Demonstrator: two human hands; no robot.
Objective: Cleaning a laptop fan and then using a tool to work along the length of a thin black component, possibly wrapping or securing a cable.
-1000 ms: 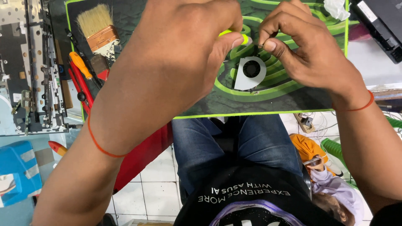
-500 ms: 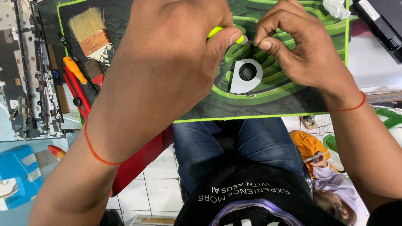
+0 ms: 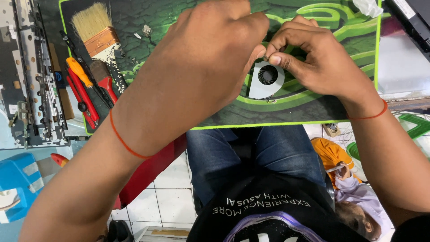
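A small grey laptop fan [image 3: 264, 81] lies on a black and green mat [image 3: 309, 112]. My left hand [image 3: 210, 58] is a closed fist just left of the fan, its knuckles against my right fingers. The yellow-green tool handle seen earlier in that fist is hidden. My right hand [image 3: 320, 62] hovers over the fan's top edge with thumb and forefinger pinched together. What sits between them I cannot make out. A red thread circles each wrist.
At the mat's left lie a flat paintbrush [image 3: 96, 31], an orange-handled screwdriver [image 3: 78, 69] and red pliers [image 3: 85, 105]. A metal laptop frame [image 3: 31, 76] is further left, a black laptop [image 3: 412, 20] top right, and crumpled tissue [image 3: 367, 6].
My hands have drawn closer together over the fan. The yellow-green handle tip that showed by my left fingers is now covered. The view has drifted a little.
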